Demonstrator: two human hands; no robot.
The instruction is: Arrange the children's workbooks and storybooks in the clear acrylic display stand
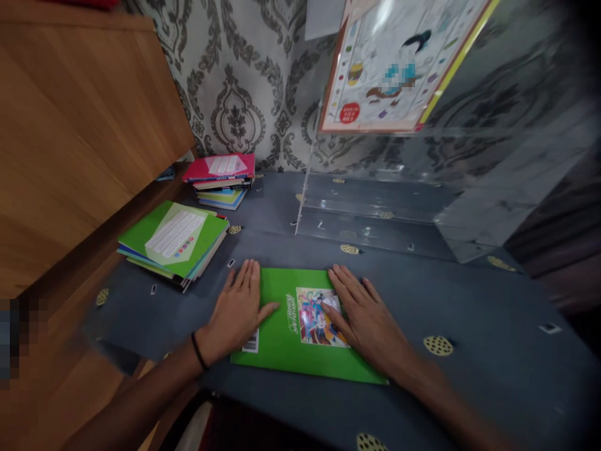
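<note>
A green book (282,352) lies flat in front of me, with a colourful picture and a barcode label on its upper face. My left hand (238,310) rests along its left edge, fingers stretched out and thumb on the cover. On the right side, my right hand (364,313) lies flat with spread fingers, partly covering the picture. Neither hand grips anything. Left of the book sits a stack of books topped by a green one (178,235). Behind that stack is another pile with a red book (220,167) on top.
A clear acrylic stand (366,232) is at the back of the dark grey tablecloth (404,282), holding an illustrated sheet (385,69) upright. A wooden cabinet (84,125) borders the table on the left. Patterned wallpaper (239,113) rises behind.
</note>
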